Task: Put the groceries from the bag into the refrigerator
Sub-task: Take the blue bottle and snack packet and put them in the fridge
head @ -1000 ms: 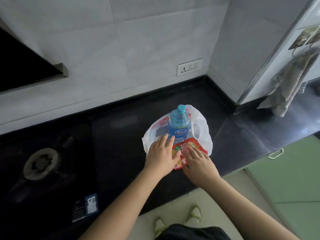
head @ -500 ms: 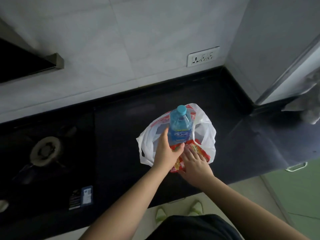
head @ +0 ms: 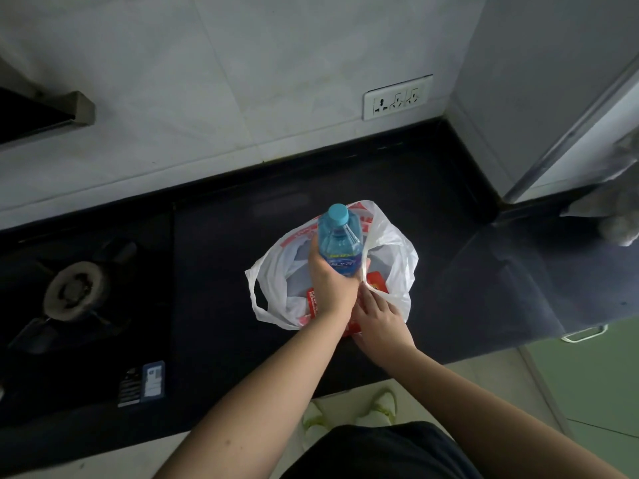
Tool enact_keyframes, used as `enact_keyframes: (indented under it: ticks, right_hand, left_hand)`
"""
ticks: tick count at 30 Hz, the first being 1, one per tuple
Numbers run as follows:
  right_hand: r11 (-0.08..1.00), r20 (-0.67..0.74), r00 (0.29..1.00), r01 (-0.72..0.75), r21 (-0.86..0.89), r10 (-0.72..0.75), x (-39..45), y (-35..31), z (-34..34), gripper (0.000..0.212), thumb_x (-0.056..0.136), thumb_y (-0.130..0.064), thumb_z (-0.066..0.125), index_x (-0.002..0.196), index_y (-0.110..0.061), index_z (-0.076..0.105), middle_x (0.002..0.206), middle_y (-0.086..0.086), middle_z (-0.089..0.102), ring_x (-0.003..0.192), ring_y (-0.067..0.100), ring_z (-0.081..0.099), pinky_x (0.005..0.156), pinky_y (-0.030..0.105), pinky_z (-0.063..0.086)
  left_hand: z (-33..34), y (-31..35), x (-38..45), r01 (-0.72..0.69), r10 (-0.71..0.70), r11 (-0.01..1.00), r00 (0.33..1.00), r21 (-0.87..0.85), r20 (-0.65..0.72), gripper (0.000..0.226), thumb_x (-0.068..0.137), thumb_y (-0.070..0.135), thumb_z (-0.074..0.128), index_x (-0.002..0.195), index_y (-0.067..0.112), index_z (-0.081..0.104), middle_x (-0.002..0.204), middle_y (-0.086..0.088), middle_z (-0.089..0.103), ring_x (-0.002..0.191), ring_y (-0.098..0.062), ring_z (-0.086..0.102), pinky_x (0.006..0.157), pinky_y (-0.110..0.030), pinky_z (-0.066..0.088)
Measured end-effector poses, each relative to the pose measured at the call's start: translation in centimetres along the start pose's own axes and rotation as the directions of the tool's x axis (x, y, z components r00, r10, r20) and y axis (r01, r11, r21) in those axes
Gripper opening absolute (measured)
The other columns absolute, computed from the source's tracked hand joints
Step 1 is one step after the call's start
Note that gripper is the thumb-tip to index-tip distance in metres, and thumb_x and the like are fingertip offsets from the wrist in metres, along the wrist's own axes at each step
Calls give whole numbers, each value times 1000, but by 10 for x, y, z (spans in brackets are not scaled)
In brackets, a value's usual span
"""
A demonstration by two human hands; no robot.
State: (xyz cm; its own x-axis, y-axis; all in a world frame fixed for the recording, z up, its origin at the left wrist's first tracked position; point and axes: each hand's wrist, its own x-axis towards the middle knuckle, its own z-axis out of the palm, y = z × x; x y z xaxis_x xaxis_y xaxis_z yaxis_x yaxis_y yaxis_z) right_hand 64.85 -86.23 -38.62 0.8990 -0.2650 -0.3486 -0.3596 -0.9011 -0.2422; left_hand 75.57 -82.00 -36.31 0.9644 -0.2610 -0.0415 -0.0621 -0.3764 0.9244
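A white plastic bag (head: 394,257) with red print stands open on the black counter (head: 214,271). A blue water bottle (head: 340,242) with a light-blue cap stands upright in the bag, and my left hand (head: 332,281) grips its lower body. A red snack packet (head: 375,281) lies inside the bag, partly hidden by both hands. My right hand (head: 378,316) lies on the packet at the bag's near edge, fingers fairly straight.
A gas stove burner (head: 74,290) sits at the left of the counter. A wall socket (head: 397,98) is on the tiled wall behind. A grey panel (head: 539,81) and a hanging cloth (head: 619,216) are at the right. Green cabinet doors (head: 594,382) lie below the counter.
My left hand has moved from the bag's edge onto the bottle and closed round it. The red packet is more covered. My view has shifted closer and leftward.
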Motion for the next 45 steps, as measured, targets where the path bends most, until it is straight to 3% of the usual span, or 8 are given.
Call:
enact_keyframes:
  ticks: [6, 8, 11, 15, 23, 26, 31, 45]
  right_hand:
    - [999, -4, 1000, 13, 39, -13, 3, 3, 2, 76, 85, -30, 62, 150, -15, 26, 155, 15, 28, 136, 33, 37, 108, 43, 37]
    - [998, 19, 1000, 19, 63, -20, 4, 5, 2, 84, 86, -43, 62, 152, -18, 18, 157, 12, 24, 139, 31, 31, 111, 43, 32]
    - [993, 62, 998, 5, 121, -13, 6, 7, -4, 86, 87, -57, 56, 153, -23, 13, 156, 10, 23, 139, 31, 30, 110, 45, 32]
    - [995, 82, 997, -6, 95, -2, 7, 8, -8, 70, 95, -49, 48, 152, -24, 18, 156, 11, 23, 139, 33, 31, 110, 45, 31]
    - [1000, 135, 991, -6, 27, 3, 7, 5, -9, 82, 91, -49, 57, 154, -24, 10, 159, 12, 16, 142, 34, 25, 112, 46, 30]
    - [1000, 133, 991, -3, 10, 1, 6, 4, -9, 79, 93, -46, 52, 154, -24, 7, 159, 12, 16, 142, 34, 25, 111, 45, 31]
    - [1000, 127, 992, -17, 1, 17, 5, -1, -9, 80, 92, -48, 51, 154, -22, 8, 158, 12, 16, 142, 34, 25, 111, 45, 32]
    - [965, 123, 991, 86, -249, -57, 7, -6, -7, 70, 99, -44, 43, 153, -14, 11, 157, 20, 20, 140, 40, 28, 111, 53, 31]
  left_hand:
    - [16, -5, 10, 14, -22, 997, 994, -70, -109, 99, 62, 35, 90, 132, 53, 24, 135, 12, 44, 124, -11, 50, 96, -40, 53]
    - [18, -6, 12, 9, -14, 999, 993, -43, -115, 97, 63, 32, 90, 134, 45, 26, 134, 8, 46, 122, -14, 52, 94, -39, 54]
    - [10, -8, 17, 36, -36, 999, 998, -3, -49, 93, 64, 27, 89, 135, 29, 28, 128, 1, 52, 114, -18, 58, 86, -29, 57]
    - [-17, -11, 30, 17, -35, 992, 990, 128, 135, 85, 66, 26, 88, 129, 17, 32, 117, 6, 53, 105, -11, 57, 63, -2, 41]
    - [-46, -29, 31, -26, 13, 997, 985, 69, 174, 85, 71, 26, 84, 137, 28, 31, 135, 7, 50, 121, -7, 50, 86, -10, 43]
    - [-35, -27, 34, 27, -49, 994, 977, 108, 207, 94, 66, 39, 85, 137, 29, 24, 133, 3, 53, 118, -15, 55, 85, -24, 50]
    - [-28, -22, 40, 134, -155, 981, 976, 140, 152, 88, 65, 43, 86, 134, 21, 35, 125, 2, 58, 111, -15, 58, 81, -24, 48]
    - [-90, 16, 47, -19, 23, 999, 988, -31, 152, 83, 59, 54, 86, 127, 26, 48, 118, 13, 65, 107, -5, 62, 88, -37, 56]
